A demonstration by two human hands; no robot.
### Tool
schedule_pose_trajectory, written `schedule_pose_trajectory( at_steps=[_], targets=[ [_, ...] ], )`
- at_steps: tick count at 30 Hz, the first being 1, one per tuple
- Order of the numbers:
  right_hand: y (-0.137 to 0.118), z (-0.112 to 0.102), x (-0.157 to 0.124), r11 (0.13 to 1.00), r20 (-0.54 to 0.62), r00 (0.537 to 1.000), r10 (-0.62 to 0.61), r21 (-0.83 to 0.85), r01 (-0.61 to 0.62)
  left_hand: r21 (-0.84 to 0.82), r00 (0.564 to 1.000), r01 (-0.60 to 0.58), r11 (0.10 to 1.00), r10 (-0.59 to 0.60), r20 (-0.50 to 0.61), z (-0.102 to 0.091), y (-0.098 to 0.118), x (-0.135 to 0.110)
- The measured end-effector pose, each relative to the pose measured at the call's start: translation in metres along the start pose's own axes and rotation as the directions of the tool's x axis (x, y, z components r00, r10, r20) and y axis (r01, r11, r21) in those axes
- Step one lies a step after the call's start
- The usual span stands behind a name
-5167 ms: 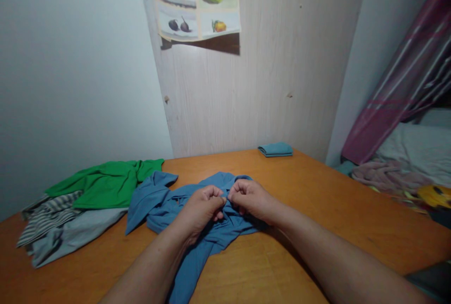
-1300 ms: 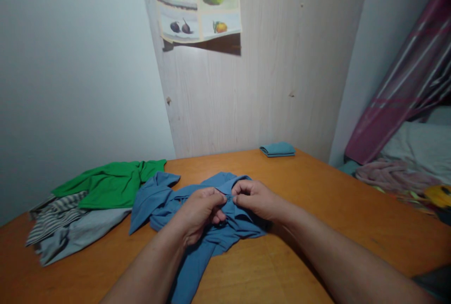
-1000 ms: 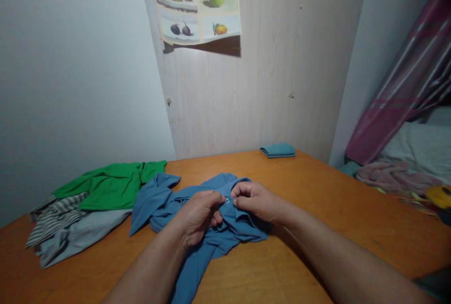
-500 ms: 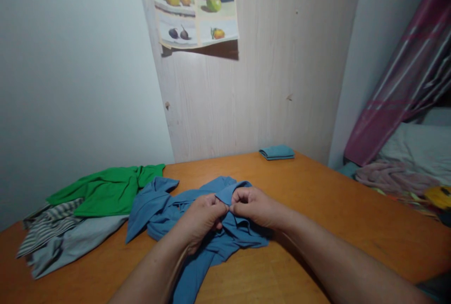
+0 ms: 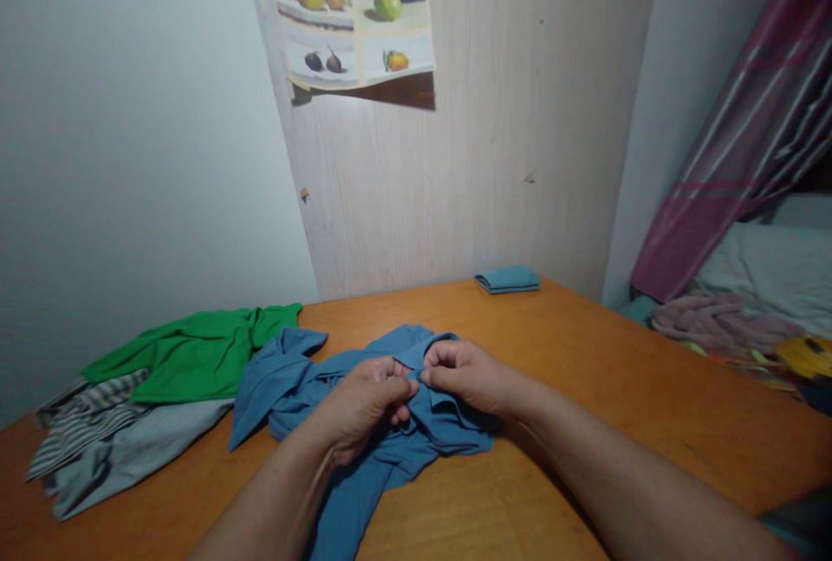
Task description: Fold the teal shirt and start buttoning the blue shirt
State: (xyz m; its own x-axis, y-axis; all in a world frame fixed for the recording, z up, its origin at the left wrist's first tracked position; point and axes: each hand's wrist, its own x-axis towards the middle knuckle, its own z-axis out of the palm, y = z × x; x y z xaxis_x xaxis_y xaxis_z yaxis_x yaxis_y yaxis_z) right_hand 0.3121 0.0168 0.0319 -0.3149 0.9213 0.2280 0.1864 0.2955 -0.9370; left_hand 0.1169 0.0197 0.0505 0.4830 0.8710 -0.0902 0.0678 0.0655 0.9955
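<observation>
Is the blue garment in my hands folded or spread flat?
Neither: the blue garment lies crumpled on the table, creased and bunched beneath the left hand and right hand, loose ends sticking out.

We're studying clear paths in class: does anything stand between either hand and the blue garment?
Nothing visible does: the left hand and right hand both already pinch the blue garment. The green garment lies off to the left, the folded teal cloth farther back.

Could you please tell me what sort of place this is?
Probably a bedroom at home: a pink curtain, what looks like bedding, and a fruit poster on the wall.
</observation>
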Motion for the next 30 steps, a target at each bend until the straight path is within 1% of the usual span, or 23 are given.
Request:
schedule_pose_trajectory(
  at_steps=[8,13,19,22,26,30],
  targets=[
    [-0.0004,0.0010,0.0000,1.000,-0.014,1.000,0.012,0.025,-0.012,0.010,1.000,-0.023,1.000,0.022,0.021,-0.0019,-0.0019,0.0027],
    [0.0015,0.0006,0.0008,1.000,-0.051,0.999,0.013,-0.008,-0.013,0.025,0.999,-0.042,0.999,0.042,0.009,-0.0008,-0.0041,0.0051],
    [0.0049,0.0005,0.0017,1.000,-0.055,0.999,0.004,-0.021,-0.005,0.034,0.998,-0.049,0.998,0.047,0.038,-0.0028,-0.0064,0.0053],
    [0.0041,0.0010,0.0015,1.000,-0.050,0.999,0.001,-0.020,-0.002,0.068,0.997,-0.070,0.995,0.069,0.021,-0.0027,-0.0067,0.0055],
    [0.0000,0.0025,0.0002,1.000,-0.047,0.999,0.000,-0.002,0.000,0.150,0.994,-0.096,0.984,0.103,-0.039,0.0003,-0.0062,0.0055],
    [-0.0023,0.0035,-0.0008,0.999,-0.055,0.998,-0.014,-0.037,0.012,0.236,0.986,-0.120,0.964,0.144,-0.085,0.0057,-0.0061,0.0059]
  ],
)
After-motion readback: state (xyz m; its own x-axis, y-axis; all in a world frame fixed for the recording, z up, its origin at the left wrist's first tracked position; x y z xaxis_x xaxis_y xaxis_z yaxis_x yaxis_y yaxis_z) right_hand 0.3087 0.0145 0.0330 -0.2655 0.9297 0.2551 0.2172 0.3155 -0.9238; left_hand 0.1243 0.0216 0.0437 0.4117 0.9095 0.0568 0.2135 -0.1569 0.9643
